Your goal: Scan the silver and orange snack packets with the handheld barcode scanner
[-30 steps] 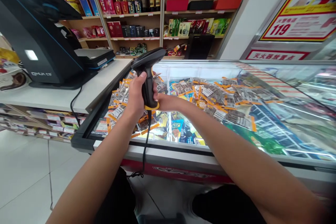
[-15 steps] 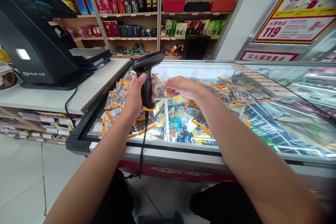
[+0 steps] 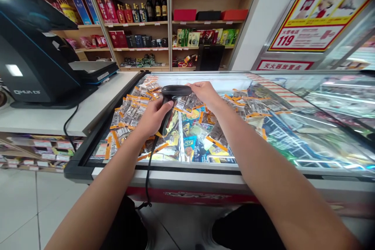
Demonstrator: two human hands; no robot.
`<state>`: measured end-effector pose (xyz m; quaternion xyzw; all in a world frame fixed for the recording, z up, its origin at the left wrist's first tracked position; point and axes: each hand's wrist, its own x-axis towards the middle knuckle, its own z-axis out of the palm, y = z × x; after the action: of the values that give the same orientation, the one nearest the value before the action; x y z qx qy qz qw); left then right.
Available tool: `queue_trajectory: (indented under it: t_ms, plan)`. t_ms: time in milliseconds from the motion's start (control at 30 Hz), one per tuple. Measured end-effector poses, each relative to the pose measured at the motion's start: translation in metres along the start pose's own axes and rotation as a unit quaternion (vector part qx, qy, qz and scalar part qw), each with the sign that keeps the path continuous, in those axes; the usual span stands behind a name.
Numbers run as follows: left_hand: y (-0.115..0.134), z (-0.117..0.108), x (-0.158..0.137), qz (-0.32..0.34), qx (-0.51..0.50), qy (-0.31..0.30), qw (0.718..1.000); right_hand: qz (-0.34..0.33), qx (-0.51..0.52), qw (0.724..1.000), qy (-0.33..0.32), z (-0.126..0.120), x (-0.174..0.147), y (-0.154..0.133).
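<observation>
My left hand (image 3: pixel 155 116) is wrapped round the handle of a black barcode scanner (image 3: pixel 176 90), whose head points right over the glass-topped freezer (image 3: pixel 193 167). A black cable (image 3: pixel 149 175) hangs from its handle. My right hand (image 3: pixel 203 90) is at the front of the scanner head. Its fingertips are pressed together and partly hidden, so what they pinch is unclear. Just under the scanner lie small clear packets (image 3: pixel 190 102) with orange edges. More such packets (image 3: pixel 131 111) are heaped at the left, and others (image 3: pixel 252 106) are spread at the right.
At the left stands a white counter (image 3: pixel 113 95) with a black checkout machine (image 3: pixel 38 54) and a flat scale (image 3: pixel 93 71). Colourful bags (image 3: pixel 202 134) show beneath the freezer glass. Shelves (image 3: pixel 137 23) of bottles and boxes rise behind. A red-and-yellow sign (image 3: pixel 310 19) is at the right.
The scanner head has dropped a little and levelled out, nearer my right hand. The packet seen in my right hand's fingers before is no longer clearly visible there. The view has shifted slightly.
</observation>
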<state>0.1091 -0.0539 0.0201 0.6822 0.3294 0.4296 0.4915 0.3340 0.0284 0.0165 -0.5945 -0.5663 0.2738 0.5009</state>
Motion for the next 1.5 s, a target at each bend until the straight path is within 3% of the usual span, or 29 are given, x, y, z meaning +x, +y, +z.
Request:
queue_trajectory:
  t_ms: [233, 333, 400, 467, 533, 567, 633, 700, 767, 833, 1000, 1100, 1233, 1400, 1500]
  plan:
    - [-0.003, 0.000, 0.001, 0.009, 0.015, 0.008, 1.000, 0.001, -0.040, 0.999, -0.018, 0.001, -0.002, -0.003]
    - [-0.002, -0.001, 0.001, 0.018, -0.024, 0.046, 0.998, -0.006, -0.123, 0.992, -0.013, -0.010, -0.001, -0.002]
    - [-0.001, -0.001, 0.001, 0.038, -0.070, 0.087, 0.993, -0.018, -0.245, 0.969, 0.023, -0.020, -0.002, -0.002]
    - [0.000, -0.003, 0.002, 0.062, -0.116, 0.133, 0.982, -0.047, -0.372, 0.921, 0.104, -0.028, -0.006, -0.004]
    - [0.001, -0.004, 0.002, 0.079, -0.147, 0.178, 0.970, -0.093, -0.434, 0.880, 0.168, -0.027, -0.012, -0.009]
    - [0.001, -0.005, 0.003, 0.084, -0.155, 0.197, 0.965, -0.114, -0.434, 0.879, 0.164, -0.022, -0.016, -0.014]
    - [0.003, -0.006, 0.003, 0.090, -0.159, 0.224, 0.957, -0.130, -0.384, 0.911, 0.071, -0.004, -0.026, -0.025]
    - [0.004, -0.006, 0.003, 0.096, -0.155, 0.241, 0.953, -0.092, -0.307, 0.942, -0.096, 0.021, -0.040, -0.035]
    - [0.006, -0.006, 0.003, 0.097, -0.149, 0.255, 0.950, -0.026, -0.259, 0.926, -0.274, 0.047, -0.054, -0.042]
    - [0.007, -0.006, 0.003, 0.092, -0.142, 0.265, 0.949, -0.018, -0.249, 0.900, -0.356, 0.068, -0.066, -0.043]
    - [0.006, -0.005, 0.003, 0.094, -0.146, 0.264, 0.949, -0.016, -0.233, 0.912, -0.337, 0.084, -0.074, -0.036]
    - [0.006, -0.006, 0.004, 0.100, -0.150, 0.258, 0.949, 0.015, -0.196, 0.911, -0.363, 0.070, -0.067, -0.038]
    - [0.005, -0.007, 0.005, 0.078, -0.144, 0.250, 0.954, 0.078, -0.093, 0.918, -0.379, 0.033, -0.052, -0.038]
    - [0.003, -0.005, 0.003, 0.077, -0.155, 0.212, 0.962, 0.110, 0.011, 0.949, -0.294, -0.006, -0.028, -0.028]
    - [0.002, -0.004, 0.002, 0.077, -0.135, 0.189, 0.970, 0.107, 0.106, 0.971, -0.185, -0.009, -0.018, -0.023]
